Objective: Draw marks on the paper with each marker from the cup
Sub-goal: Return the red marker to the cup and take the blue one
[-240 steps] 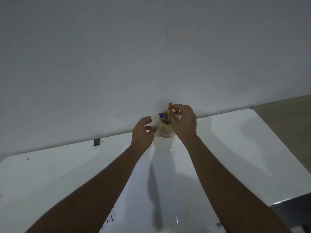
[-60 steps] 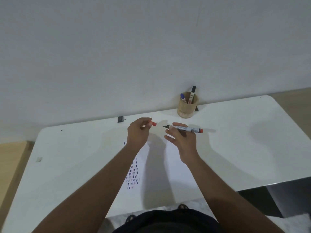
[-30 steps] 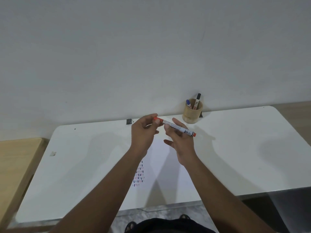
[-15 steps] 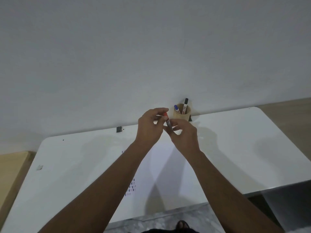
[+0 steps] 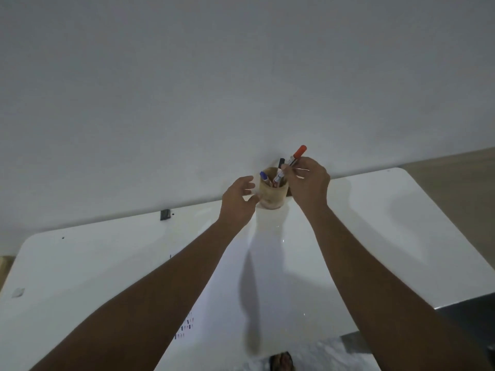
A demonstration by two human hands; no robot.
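A tan wooden cup [image 5: 272, 195] stands at the table's far edge against the wall. A blue-capped marker [image 5: 264, 177] and a black-capped marker [image 5: 281, 163] stick out of it. My right hand [image 5: 308, 186] pinches the red-capped marker [image 5: 292, 161], cap up, with its lower end inside the cup's mouth. My left hand [image 5: 238, 202] hovers just left of the cup, fingers spread, thumb close to its wall. The white paper [image 5: 270, 295] lies between my forearms, with rows of short coloured marks [image 5: 185, 328] partly hidden by my left arm.
The white table [image 5: 375, 236] reaches from the wall to its near edge. A small dark clip [image 5: 165, 214] sits at the back edge left of the cup. A scrap of tape [image 5: 18, 292] lies far left. Wooden floor [image 5: 460, 178] shows at right.
The red marker was capped by both hands over the paper. Now my right hand has carried it back to the cup, and my left hand has let go and moved beside the cup.
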